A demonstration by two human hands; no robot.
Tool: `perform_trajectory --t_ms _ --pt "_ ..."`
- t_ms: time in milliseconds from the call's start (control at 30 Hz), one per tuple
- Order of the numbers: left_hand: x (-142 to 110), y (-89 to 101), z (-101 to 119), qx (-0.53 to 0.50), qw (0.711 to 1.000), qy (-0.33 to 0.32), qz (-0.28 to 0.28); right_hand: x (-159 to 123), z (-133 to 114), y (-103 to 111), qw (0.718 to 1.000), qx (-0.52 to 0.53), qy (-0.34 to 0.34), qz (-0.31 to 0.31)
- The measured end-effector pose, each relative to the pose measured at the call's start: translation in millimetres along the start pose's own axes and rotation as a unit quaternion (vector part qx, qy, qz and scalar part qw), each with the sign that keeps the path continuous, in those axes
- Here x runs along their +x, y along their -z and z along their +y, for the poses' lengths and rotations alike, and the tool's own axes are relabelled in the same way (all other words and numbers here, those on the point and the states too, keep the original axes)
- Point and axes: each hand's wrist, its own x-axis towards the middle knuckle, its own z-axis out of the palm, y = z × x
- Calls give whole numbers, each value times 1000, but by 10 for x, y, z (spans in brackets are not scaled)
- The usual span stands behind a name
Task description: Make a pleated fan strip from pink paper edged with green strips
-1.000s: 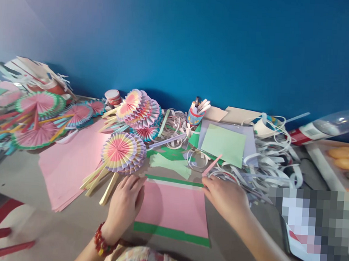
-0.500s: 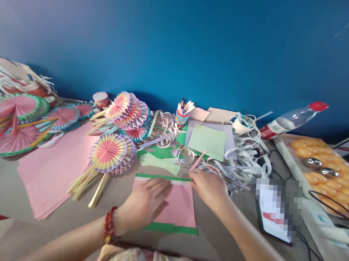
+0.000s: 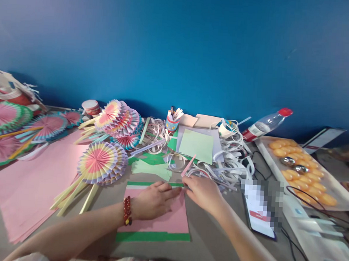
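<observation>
On the table in front of me lies pink paper (image 3: pixel 175 221) with green bands along its far and near edges. A thin white strip (image 3: pixel 137 187) runs just inside the far green band. My left hand (image 3: pixel 155 200), a red bead bracelet (image 3: pixel 127 210) on its wrist, rests flat on the paper with fingers stretched toward the far right corner. At that corner my right hand (image 3: pixel 202 191) has its fingers pinched together by the strip's right end; what lies between them is hidden. A small pink paper strip (image 3: pixel 189 165) lies just beyond the right fingers.
Left are folded paper fans (image 3: pixel 98 163) and pink sheets (image 3: pixel 32 181). Behind stand a pen cup (image 3: pixel 172 125), a light green sheet (image 3: pixel 196 145) and tangled white strips (image 3: pixel 234 165). A phone (image 3: pixel 258 214), a bottle (image 3: pixel 265 125) and a tray (image 3: pixel 262 145) of yellow pieces lie right.
My left hand has slid right along the paper, its fingers now close to my right hand. My right hand stays at the far right corner. The view has shifted slightly.
</observation>
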Motion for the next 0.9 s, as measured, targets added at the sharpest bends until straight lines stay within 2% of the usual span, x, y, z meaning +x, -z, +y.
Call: perform_trajectory --t_ms 100,400,667,900 --pt "34 34 -11 22 999 -12 -19 -45 3 -14 1000 7 -1 3" --pt "100 91 -36 52 997 -42 -30 -116 -46 -112 999 24 -13 17" --pt "128 35 -45 17 999 -11 -27 -185 -82 -238 999 6 -20 50" --pt "102 22 -42 13 1000 -4 -18 -241 -120 -417 994 11 -33 107"
